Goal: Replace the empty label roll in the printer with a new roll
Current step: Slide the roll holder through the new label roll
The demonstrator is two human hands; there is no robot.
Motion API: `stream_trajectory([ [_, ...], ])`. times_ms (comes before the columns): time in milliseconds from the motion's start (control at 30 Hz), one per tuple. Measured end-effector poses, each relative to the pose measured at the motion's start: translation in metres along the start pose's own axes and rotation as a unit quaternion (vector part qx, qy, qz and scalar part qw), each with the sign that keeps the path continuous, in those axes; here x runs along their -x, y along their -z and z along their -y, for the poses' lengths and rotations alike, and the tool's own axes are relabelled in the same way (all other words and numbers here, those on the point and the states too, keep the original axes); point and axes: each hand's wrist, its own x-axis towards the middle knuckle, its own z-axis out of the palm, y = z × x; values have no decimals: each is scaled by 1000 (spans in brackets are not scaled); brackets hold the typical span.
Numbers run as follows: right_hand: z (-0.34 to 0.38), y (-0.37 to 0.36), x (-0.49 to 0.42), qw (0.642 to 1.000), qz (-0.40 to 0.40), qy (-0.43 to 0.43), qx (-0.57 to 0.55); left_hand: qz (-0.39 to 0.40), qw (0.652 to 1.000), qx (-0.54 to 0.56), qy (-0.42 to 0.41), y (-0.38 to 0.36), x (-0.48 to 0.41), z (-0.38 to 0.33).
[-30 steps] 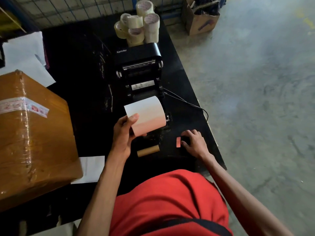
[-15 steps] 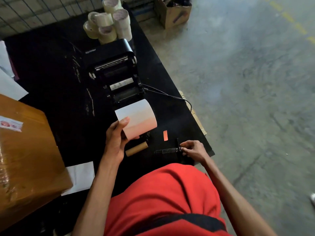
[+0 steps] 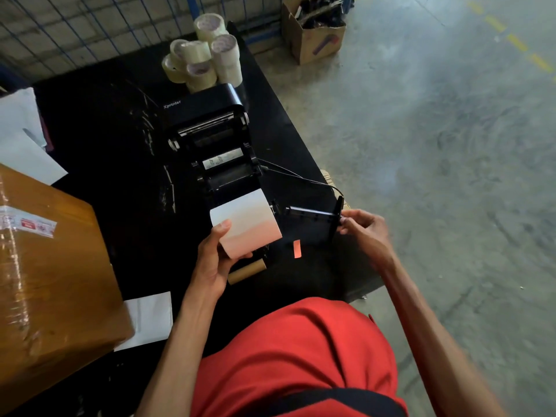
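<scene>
The black label printer sits open on the black table. My left hand grips a full white label roll just in front of the printer. My right hand pinches the end disc of a black roll spindle, held in the air to the right of the roll, its free tip pointing at the roll's right end. The empty brown cardboard core lies on the table under the new roll.
A small orange sticker lies on the table beside the core. Several tape rolls stand behind the printer. A large taped cardboard box fills the left. White papers lie near me. A thin cable runs right from the printer.
My right hand picked the black spindle up off the table and raised it level with the new roll's right end. The left hand kept hold of the roll.
</scene>
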Motion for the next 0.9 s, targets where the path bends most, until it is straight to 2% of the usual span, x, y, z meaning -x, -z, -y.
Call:
stream_trajectory([
  [167, 15, -18, -5, 998, 31, 8, -47, 0, 1000, 17, 5, -3, -1, 1],
  [367, 13, -25, -8, 999, 45, 6, -22, 4, 1000, 14, 1, -4, 0, 2],
  [500, 30, -23, -12, 998, 42, 53, 9, 11, 1000, -17, -8, -4, 0, 3],
  [700, 55, -35, -8, 980, 108, 123, 111, 24, 998, -54, -13, -6, -4, 9],
  [800, 57, -59, 9, 975, 159, 116, 98, 37, 997, -66, 0, -10, -6, 12],
  [900, 52, -68, 17, 986, 142, 68, 49, 39, 997, -69, 12, -9, -8, 14],
])
